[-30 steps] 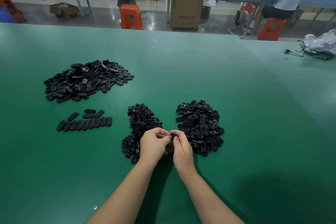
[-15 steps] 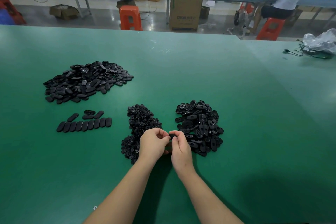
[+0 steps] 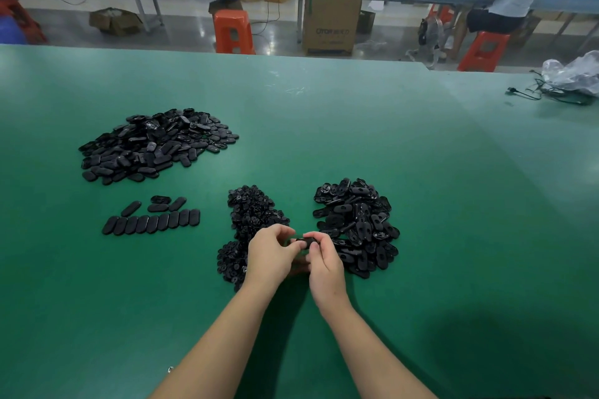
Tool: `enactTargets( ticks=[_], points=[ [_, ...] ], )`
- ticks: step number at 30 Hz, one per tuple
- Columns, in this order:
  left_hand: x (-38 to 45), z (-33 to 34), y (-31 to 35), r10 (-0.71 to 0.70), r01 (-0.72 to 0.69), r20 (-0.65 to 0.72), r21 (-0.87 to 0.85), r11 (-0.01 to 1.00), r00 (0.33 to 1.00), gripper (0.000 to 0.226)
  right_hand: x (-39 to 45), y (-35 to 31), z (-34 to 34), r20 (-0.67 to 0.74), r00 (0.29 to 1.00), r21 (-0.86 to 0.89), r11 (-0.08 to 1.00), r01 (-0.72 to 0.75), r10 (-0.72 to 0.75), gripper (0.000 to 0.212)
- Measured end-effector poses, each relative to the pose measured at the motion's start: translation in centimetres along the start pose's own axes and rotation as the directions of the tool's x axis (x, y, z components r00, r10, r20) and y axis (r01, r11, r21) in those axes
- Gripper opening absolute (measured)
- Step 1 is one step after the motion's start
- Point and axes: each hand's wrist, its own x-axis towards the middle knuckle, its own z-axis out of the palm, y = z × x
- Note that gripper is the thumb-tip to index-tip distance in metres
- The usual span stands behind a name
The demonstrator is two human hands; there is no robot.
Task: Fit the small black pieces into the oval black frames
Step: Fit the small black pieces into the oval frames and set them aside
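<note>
Both hands have stayed together between the piles. The left hand (image 3: 270,253) and right hand (image 3: 322,257) pinch one frame (image 3: 305,241); a small piece is probably being pushed in, though it's hidden.

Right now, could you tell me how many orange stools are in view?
2: one orange stool stands beyond the green table's far edge, left of centre; the other is far right, under a seated person. Others may be hidden.

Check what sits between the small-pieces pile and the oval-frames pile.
Head view: the left hand and right hand meet there, pinching one black oval frame above bare green tabletop.
</note>
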Motion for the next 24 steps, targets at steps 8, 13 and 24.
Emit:
enactTargets(
  ticks=[8, 13, 24],
  points=[
    [0.2, -0.1, -1.0, 0.051, -0.05, 0.03, -0.052, 0.997, 0.998, 0.012, 0.1, 0.0, 0.0, 0.016, 1.0, 0.001, 1.0, 0.025, -0.025, 0.021],
    [0.4, -0.3, -1.8, 0.003, 0.004, 0.05, -0.142, 0.99, 0.999, 0.01, -0.1, -0.1, -0.1, 0.033, 0.997, -0.018, 0.997, 0.071, -0.071, 0.018],
    [0.0, -0.1, -1.6, -0.002, 0.017, 0.103, -0.151, 0.988, 0.995, 0.008, -0.1, -0.1, -0.1, 0.028, 0.999, -0.033, 0.999, 0.044, -0.043, 0.015]
  ],
)
